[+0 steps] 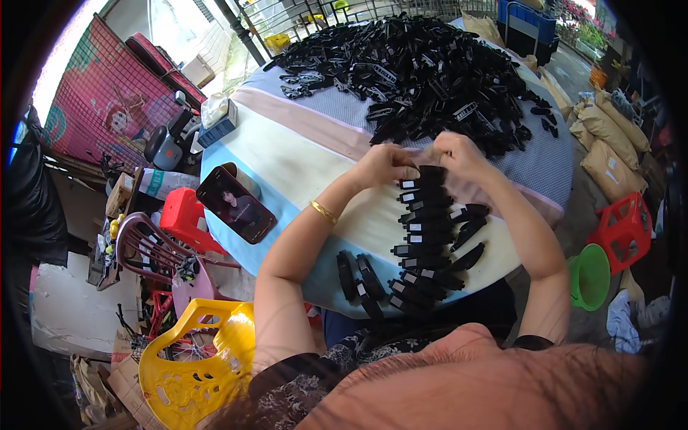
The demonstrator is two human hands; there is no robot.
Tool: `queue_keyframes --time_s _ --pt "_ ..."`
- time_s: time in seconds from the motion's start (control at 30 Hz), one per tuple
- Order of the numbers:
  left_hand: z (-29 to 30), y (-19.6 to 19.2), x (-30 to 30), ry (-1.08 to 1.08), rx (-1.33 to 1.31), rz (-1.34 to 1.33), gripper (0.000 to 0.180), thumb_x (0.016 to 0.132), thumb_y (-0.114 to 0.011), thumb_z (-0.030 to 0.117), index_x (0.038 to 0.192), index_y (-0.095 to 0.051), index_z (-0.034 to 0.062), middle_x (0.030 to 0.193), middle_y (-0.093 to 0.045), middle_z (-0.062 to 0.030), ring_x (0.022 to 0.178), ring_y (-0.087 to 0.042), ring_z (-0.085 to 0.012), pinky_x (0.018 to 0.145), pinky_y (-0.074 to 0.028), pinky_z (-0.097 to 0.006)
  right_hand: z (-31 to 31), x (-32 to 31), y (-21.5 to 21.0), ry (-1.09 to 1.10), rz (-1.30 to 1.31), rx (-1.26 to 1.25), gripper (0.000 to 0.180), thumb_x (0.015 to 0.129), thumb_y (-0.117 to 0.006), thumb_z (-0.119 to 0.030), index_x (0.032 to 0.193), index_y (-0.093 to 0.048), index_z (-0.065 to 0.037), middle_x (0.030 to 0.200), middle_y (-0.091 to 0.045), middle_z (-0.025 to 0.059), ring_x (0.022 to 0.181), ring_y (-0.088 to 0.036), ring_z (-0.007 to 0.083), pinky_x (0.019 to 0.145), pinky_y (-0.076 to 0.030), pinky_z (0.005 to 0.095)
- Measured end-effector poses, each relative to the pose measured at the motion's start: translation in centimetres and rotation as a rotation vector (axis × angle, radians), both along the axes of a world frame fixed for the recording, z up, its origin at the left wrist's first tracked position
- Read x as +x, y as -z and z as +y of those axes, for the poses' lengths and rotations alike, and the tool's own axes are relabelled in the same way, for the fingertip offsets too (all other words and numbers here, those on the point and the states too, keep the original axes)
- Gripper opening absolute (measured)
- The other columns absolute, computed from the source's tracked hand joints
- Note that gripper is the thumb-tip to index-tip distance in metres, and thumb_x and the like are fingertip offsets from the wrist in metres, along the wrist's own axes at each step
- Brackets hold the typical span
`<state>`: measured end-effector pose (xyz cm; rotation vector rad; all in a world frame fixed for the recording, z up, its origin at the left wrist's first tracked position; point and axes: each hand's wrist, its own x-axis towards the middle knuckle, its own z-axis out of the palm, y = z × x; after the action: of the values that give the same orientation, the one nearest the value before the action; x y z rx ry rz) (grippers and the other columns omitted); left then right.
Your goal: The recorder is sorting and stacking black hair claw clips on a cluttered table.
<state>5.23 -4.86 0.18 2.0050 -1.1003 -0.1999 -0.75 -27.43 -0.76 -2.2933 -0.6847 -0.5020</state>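
My left hand [385, 165] and my right hand [459, 152] are close together over the far end of a row of black plastic pieces [427, 238]. The fingers of both are pinched. Something thin and pale, smeared by motion, shows between them; I cannot make out what it is. The row runs toward me down the cloth, its pieces lying side by side, several with small light labels. A few loose black pieces [469, 233] lie on its right, and several more [347, 276] on its left near the table edge. Beyond my hands rises a large heap of similar black pieces [430, 79].
A striped cloth [287, 136] covers the round table. On its left stand a phone [235, 208] leaning on a cup and a tissue box [218, 125]. Around it are a yellow chair [161, 369], a red stool [623, 233], a green bucket [590, 278] and brown sacks [609, 168].
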Motion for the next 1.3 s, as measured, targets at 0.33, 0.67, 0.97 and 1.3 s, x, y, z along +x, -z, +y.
queue_keyframes --time_s 0.33,0.67,0.97,1.3 --pt "1.3 1.8 3.6 -0.449 -0.056 -0.281 0.030 0.068 -0.069 0.009 0.096 -0.061 0.0040 0.091 -0.058 -0.0154 0.081 -0.057 -0.0331 0.074 -0.047 -0.039 0.0 1.4 0.3 0.378 -0.138 -0.416 0.028 0.076 -0.063 -0.013 0.103 -0.060 -0.006 0.102 -0.060 0.0049 0.095 -0.052 0.0231 0.080 -0.042 0.0368" --pt "0.5 0.9 -1.1 -0.215 -0.141 -0.280 0.023 0.074 -0.064 0.007 0.095 -0.058 0.0015 0.091 -0.062 -0.0167 0.070 -0.060 -0.0327 0.065 -0.049 -0.036 0.2 -1.4 -1.3 0.308 -0.030 -0.369 0.029 0.071 -0.065 -0.009 0.100 -0.061 -0.002 0.092 -0.063 0.0091 0.088 -0.056 0.0268 0.080 -0.043 0.0368" --pt "0.4 -0.2 -0.4 -0.248 -0.018 0.622 0.022 0.090 -0.054 0.013 0.107 -0.059 -0.0006 0.084 -0.061 -0.0024 0.063 -0.056 -0.0084 0.058 -0.049 -0.022 -1.1 -1.3 -0.9 0.244 -0.005 -0.236 0.028 0.069 -0.060 0.001 0.097 -0.063 -0.003 0.096 -0.061 0.0120 0.093 -0.053 0.0298 0.082 -0.045 0.0366" --pt "-0.4 -1.2 -3.0 -0.398 0.189 -0.324 0.024 0.073 -0.056 0.015 0.094 -0.055 0.0043 0.085 -0.063 -0.0198 0.079 -0.061 -0.0377 0.071 -0.048 -0.046 2.5 -2.1 -0.6 0.098 0.101 -0.008 0.021 0.085 -0.056 -0.016 0.102 -0.061 -0.005 0.091 -0.063 0.0173 0.083 -0.060 0.0341 0.073 -0.048 0.0383"
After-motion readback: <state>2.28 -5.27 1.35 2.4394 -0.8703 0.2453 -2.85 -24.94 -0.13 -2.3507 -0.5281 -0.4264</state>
